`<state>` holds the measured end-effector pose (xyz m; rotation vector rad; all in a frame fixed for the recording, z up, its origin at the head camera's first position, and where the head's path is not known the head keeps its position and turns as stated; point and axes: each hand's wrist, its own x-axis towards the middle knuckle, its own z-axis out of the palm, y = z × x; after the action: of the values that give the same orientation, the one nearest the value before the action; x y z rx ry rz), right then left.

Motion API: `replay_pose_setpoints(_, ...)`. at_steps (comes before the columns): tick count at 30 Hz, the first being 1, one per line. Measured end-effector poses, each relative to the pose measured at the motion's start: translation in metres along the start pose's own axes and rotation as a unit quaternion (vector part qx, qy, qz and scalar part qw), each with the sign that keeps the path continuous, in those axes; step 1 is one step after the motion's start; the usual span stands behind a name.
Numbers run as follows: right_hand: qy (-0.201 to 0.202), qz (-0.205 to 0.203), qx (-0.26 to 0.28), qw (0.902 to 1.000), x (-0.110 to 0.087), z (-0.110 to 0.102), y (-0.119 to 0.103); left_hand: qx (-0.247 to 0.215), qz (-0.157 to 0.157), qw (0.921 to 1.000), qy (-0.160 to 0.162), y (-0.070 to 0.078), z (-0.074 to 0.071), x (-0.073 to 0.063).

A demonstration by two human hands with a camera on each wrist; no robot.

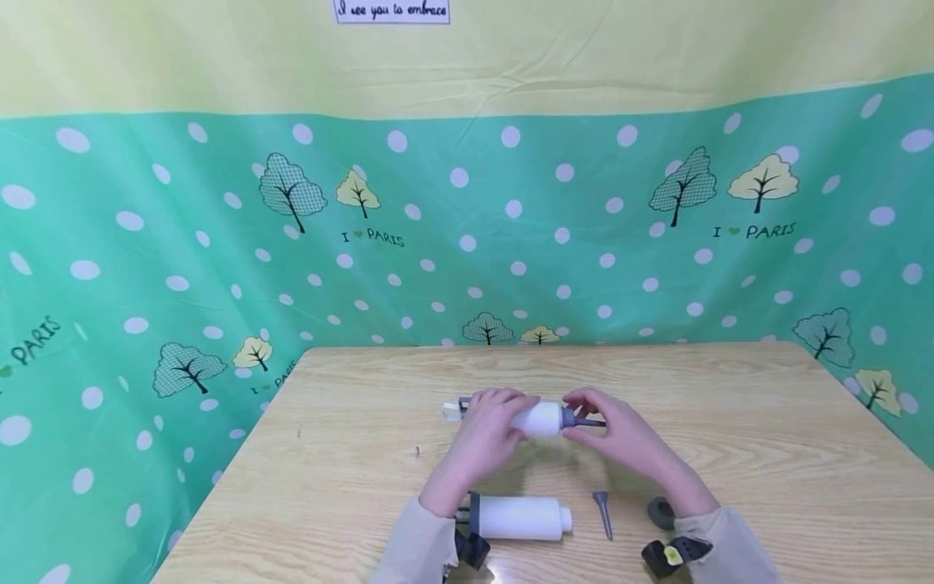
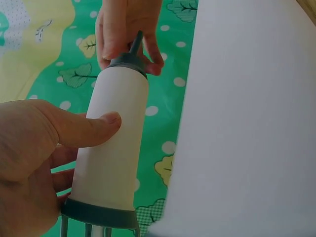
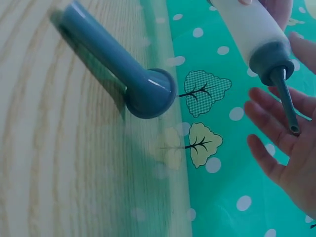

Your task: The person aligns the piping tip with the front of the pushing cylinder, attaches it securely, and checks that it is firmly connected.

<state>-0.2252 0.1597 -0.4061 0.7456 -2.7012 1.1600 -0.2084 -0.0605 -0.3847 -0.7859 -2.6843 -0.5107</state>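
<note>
Above the table a white decorating syringe (image 1: 538,419) lies roughly level, its grey nozzle (image 3: 282,98) pointing right and its plunger end pointing left. My left hand (image 1: 490,426) grips the white barrel, with the thumb (image 2: 101,129) laid across its side in the left wrist view. Around the grey collar (image 2: 127,65) at the nozzle end, my right hand (image 1: 620,434) is spread loosely. In the right wrist view its fingers (image 3: 276,118) extend apart beside the nozzle, the thumb near the collar. Whether any fingertip touches the collar is hard to tell.
A second white syringe barrel (image 1: 520,519) with a grey end lies on the wooden table (image 1: 350,503) near the left wrist. To its right are a loose grey nozzle (image 1: 602,513) and a dark grey ring (image 1: 660,513), partly behind the right wrist. A patterned green curtain (image 1: 511,268) hangs behind.
</note>
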Motion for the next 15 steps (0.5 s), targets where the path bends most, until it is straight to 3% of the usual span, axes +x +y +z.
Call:
replay_pose_setpoints(7, 0.013, -0.058, -0.001, 0.9982, -0.0001, 0.0012, 0.0010, -0.001, 0.001, 1.0000, 0.001, -0.0016, 0.0001, -0.0003)
replay_pose_setpoints(15, 0.027, -0.069, -0.009, 0.9972, 0.0006, 0.0026, 0.0021, -0.002, 0.006, 1.0000, 0.008, -0.0020, 0.0009, -0.0003)
